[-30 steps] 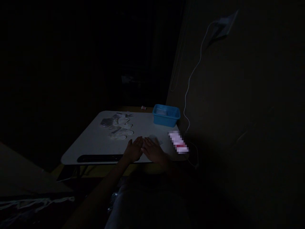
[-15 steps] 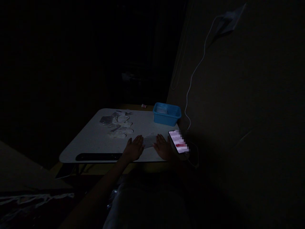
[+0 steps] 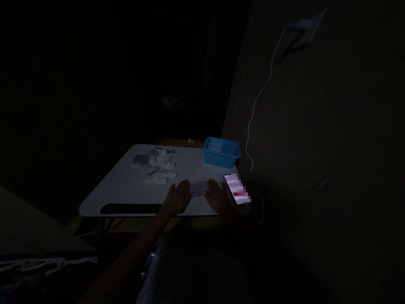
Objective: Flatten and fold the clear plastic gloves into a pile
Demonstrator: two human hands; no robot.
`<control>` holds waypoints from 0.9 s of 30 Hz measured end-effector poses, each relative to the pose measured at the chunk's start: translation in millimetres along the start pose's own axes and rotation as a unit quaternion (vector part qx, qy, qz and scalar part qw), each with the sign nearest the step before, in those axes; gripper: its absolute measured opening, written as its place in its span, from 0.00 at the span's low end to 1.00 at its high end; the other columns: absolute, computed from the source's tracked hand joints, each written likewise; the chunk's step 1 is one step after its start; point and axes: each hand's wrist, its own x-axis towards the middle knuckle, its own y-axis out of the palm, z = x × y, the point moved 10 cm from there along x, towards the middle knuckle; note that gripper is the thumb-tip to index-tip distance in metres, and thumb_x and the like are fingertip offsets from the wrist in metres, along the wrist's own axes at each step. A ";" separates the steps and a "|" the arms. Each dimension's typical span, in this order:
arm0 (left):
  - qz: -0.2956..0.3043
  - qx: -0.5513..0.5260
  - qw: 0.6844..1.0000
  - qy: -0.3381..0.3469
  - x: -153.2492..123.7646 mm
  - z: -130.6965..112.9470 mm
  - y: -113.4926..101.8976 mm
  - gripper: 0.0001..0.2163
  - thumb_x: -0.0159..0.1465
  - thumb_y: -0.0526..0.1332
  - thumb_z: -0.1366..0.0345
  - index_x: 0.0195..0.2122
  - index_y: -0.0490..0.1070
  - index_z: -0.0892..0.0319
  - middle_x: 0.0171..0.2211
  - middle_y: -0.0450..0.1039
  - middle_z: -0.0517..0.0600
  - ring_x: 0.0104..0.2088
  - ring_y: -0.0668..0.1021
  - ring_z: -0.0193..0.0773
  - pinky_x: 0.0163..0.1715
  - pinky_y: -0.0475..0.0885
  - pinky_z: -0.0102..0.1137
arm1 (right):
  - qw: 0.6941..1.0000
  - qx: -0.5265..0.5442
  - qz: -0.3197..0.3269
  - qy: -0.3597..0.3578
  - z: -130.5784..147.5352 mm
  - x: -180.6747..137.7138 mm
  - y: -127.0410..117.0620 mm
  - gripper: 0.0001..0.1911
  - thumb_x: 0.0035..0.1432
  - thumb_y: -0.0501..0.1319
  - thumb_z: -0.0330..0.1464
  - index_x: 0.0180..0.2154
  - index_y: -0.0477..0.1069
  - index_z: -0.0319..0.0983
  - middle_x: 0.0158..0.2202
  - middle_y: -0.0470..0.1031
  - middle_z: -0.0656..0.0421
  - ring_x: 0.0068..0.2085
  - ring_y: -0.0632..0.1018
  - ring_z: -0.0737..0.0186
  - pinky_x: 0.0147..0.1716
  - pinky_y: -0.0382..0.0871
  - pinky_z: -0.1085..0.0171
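A flat, see-through plastic bag or sheet point(image 3: 198, 188) lies on the white table point(image 3: 120, 185) near its front edge. My left hand point(image 3: 178, 197) rests palm down at the left side of this plastic, fingers stretched out. On its other side my right hand point(image 3: 217, 196) lies flat in the same way, fingers extended. Just right of that hand is a phone point(image 3: 237, 189) with a lit screen. Farther left on the table sits a loose group of pale, thin pieces and clear plastic point(image 3: 160, 165); the dim light hides their kind.
A blue plastic basin point(image 3: 221, 158) stands at the table's back right corner, with something pale inside. A white cable point(image 3: 260, 90) runs down the wall from a socket point(image 3: 305, 31). Behind the table lies a small pinkish-white object point(image 3: 191, 141). A dark strip point(image 3: 131, 208) lines the front edge.
Both hands stay in nearly the same place beside the clear plastic. The picture has shifted very slightly; nothing else visibly moves.
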 end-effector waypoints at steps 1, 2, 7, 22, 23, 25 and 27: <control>-0.002 -0.004 1.000 -0.004 0.1 0.8 -0.9 0.22 0.64 0.41 0.61 0.57 0.55 0.64 0.59 0.53 0.60 0.58 0.58 0.44 0.53 0.55 0.47 | 1.000 0.001 0.001 0.002 -0.1 -0.1 -0.4 0.25 0.62 0.39 0.40 0.56 0.56 0.35 0.58 0.56 0.49 0.60 0.56 0.55 0.56 0.43 0.44; -0.005 -0.009 1.000 -0.009 0.3 2.0 -1.7 0.22 0.64 0.41 0.61 0.57 0.55 0.64 0.58 0.54 0.60 0.58 0.58 0.44 0.53 0.55 0.47 | 1.000 0.004 0.003 0.003 -0.1 -0.2 -0.8 0.25 0.62 0.39 0.40 0.56 0.56 0.35 0.58 0.55 0.49 0.60 0.56 0.55 0.56 0.43 0.44; -0.021 -0.038 0.998 -0.036 0.9 9.0 -6.6 0.21 0.65 0.40 0.61 0.54 0.59 0.63 0.57 0.57 0.57 0.57 0.61 0.41 0.53 0.57 0.42 | 0.999 0.031 0.022 0.021 -2.5 0.2 -1.1 0.26 0.62 0.39 0.40 0.56 0.55 0.35 0.59 0.54 0.49 0.60 0.55 0.56 0.56 0.42 0.45; -0.010 -0.009 1.000 -0.022 0.4 4.8 -1.8 0.21 0.63 0.42 0.63 0.54 0.59 0.64 0.58 0.56 0.59 0.58 0.60 0.44 0.53 0.56 0.45 | 0.998 0.026 0.004 0.052 -7.3 -2.5 -15.0 0.21 0.61 0.42 0.33 0.52 0.61 0.34 0.56 0.61 0.50 0.58 0.59 0.57 0.55 0.47 0.53; -0.010 -0.007 1.000 -0.021 0.5 4.8 -1.8 0.21 0.63 0.42 0.63 0.54 0.59 0.65 0.57 0.56 0.59 0.57 0.60 0.44 0.53 0.56 0.45 | 0.999 0.026 0.002 0.041 -3.5 -2.2 -15.7 0.21 0.61 0.42 0.33 0.53 0.61 0.34 0.56 0.61 0.50 0.58 0.58 0.58 0.55 0.46 0.53; -0.010 -0.002 1.000 -0.020 0.9 4.4 -1.9 0.21 0.63 0.42 0.63 0.54 0.59 0.66 0.57 0.56 0.60 0.57 0.60 0.44 0.53 0.56 0.45 | 0.999 0.031 0.001 0.011 9.2 -1.5 -16.6 0.22 0.61 0.42 0.34 0.54 0.58 0.34 0.57 0.59 0.51 0.59 0.57 0.58 0.56 0.45 0.52; -0.009 0.000 1.000 -0.020 1.0 4.3 -2.8 0.21 0.63 0.42 0.63 0.54 0.60 0.66 0.57 0.57 0.61 0.57 0.61 0.44 0.52 0.57 0.45 | 0.999 0.038 0.001 -0.019 26.2 -0.2 -18.3 0.23 0.62 0.41 0.36 0.55 0.57 0.34 0.58 0.58 0.52 0.59 0.56 0.59 0.56 0.44 0.52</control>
